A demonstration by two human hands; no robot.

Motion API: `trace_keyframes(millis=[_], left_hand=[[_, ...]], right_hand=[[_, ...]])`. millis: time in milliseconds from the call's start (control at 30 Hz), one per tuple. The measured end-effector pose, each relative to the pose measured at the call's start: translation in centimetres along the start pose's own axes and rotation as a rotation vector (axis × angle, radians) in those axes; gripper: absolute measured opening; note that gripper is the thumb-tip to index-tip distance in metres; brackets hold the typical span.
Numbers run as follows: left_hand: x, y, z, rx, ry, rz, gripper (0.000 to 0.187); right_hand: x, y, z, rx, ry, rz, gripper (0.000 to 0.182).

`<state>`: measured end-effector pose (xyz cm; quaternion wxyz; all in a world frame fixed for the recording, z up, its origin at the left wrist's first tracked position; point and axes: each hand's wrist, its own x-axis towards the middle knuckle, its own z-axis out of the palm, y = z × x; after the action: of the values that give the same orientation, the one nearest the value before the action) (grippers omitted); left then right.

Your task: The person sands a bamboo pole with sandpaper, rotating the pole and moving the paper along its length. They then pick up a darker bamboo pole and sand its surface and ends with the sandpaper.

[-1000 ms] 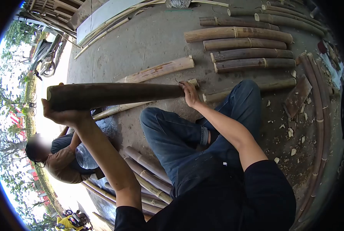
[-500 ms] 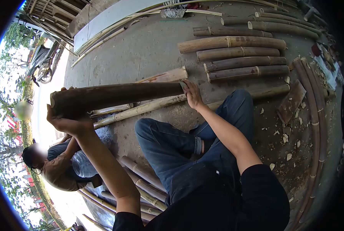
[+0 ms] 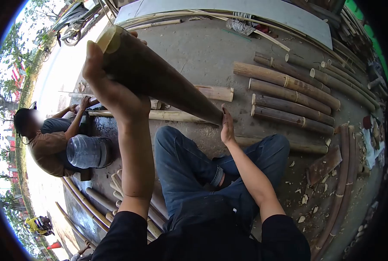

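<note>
A thick dark bamboo piece (image 3: 159,76) slants across the view, its near end raised at the upper left and its narrower end over my knees. My left hand (image 3: 118,93) is wrapped around the thick end from below, with fingertips showing past the top edge. At the far end, my right hand (image 3: 227,126) has its palm against the tip with the fingers extended and pressed together. Below the piece, a pale bamboo pole (image 3: 181,116) lies on the ground in front of my crossed legs.
Cut bamboo pieces (image 3: 294,98) lie in rows at the right, near a rusty plate (image 3: 324,165) and wood chips. A co-worker (image 3: 50,141) sits at the left behind a clear plastic container (image 3: 87,151). More poles (image 3: 83,200) lie at the lower left.
The thick end of the bamboo has risen and come closer with my left hand, so the piece slopes more steeply. My right hand stays at its tip. The view has turned.
</note>
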<state>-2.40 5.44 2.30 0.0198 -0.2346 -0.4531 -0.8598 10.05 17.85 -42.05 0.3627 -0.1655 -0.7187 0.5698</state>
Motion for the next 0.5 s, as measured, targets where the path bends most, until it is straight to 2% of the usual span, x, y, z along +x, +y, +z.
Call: trace_keyframes(millis=[33,100,133,167,267,333,400,467,500], left_hand=[[0.0,-0.3,0.3,0.054,-0.02,0.035,0.064],[0.2,-0.7,1.0,0.083,-0.02,0.064,0.068],[0.4,-0.8,1.1,0.08,-0.022,0.062,0.068],[0.5,-0.9,1.2,0.09,-0.013,0.087,0.069],[0.6,-0.7,1.3,0.096,0.004,0.089,0.072],[0.2,-0.6,1.5,0.129,0.021,0.088,0.072],[0.5,-0.6,1.7,0.157,0.036,0.084,0.071],[1.5,-0.9,0.9,0.202,0.101,0.156,0.07],[1.8,-0.8,0.8,0.244,0.141,0.171,0.07]], right_hand=[[-0.2,2.0,0.8,0.058,0.051,0.004,0.069],[1.0,-0.8,1.9,0.047,0.085,0.033,0.069],[1.8,-3.8,2.6,0.046,0.114,0.072,0.069],[3.3,-8.3,2.9,0.086,0.129,-0.078,0.065],[7.5,-23.1,3.8,0.14,0.116,-0.268,0.058],[8.9,-27.9,4.9,0.12,0.175,-0.395,0.056],[9.7,-27.3,4.9,0.11,0.216,-0.448,0.055],[8.4,-23.2,5.5,0.108,0.19,-0.437,0.055],[7.1,-20.4,4.8,0.06,0.165,-0.328,0.058]])
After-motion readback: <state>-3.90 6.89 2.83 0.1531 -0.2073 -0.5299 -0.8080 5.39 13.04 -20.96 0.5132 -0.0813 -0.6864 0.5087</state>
